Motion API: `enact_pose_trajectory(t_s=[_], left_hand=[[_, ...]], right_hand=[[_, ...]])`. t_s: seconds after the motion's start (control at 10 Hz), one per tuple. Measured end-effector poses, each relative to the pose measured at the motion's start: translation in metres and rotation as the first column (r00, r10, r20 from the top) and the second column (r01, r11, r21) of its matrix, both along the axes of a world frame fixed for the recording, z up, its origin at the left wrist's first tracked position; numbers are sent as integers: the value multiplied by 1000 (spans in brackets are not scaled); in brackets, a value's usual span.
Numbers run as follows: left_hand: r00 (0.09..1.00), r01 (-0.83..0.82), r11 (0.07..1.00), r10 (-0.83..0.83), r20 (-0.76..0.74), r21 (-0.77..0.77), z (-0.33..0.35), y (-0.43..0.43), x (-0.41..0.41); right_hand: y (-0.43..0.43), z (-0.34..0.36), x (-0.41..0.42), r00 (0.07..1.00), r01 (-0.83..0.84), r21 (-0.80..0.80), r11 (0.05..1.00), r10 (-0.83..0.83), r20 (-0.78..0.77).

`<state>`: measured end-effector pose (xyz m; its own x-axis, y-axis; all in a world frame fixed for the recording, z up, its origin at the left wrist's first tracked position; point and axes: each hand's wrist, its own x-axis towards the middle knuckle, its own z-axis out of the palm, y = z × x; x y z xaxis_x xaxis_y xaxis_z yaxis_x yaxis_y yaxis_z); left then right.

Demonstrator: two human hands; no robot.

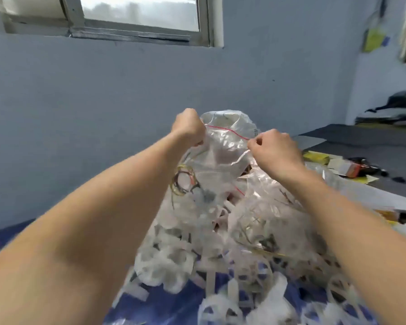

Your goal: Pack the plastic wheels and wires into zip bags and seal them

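While both hands pinch its red-striped mouth, left hand (189,127) and right hand (273,150) apart, we hold the zip bag (220,158) above the wheel pile (174,261). Film judged light, limp, slippery; wires (183,181) hang inside; grip stays at the strip.

Left hand (189,127), fisted, and right hand (275,148), fingers curled, each pinch an upper corner of the zip bag (220,156).
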<state>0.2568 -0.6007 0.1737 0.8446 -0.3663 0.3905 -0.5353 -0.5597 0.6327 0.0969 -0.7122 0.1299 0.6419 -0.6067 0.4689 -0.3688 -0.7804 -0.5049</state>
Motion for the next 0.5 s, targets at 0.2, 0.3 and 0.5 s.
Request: enact_pose_trajectory(t_s=[0.2,0.3,0.5], left_hand=[[963,262,939,-269,1,224,-101,-115,18],[907,388,892,-414,77,230,-116,-90,-4],[905,396,868,-424,-34,-301,-112,62,-79]], right_hand=[[-66,-37,73,861,208,-256,944,-300,-409],[-40,-51,81,910,165,-396,903,-294,-292],[72,-54,15,954,-201,-129,971,223,199]])
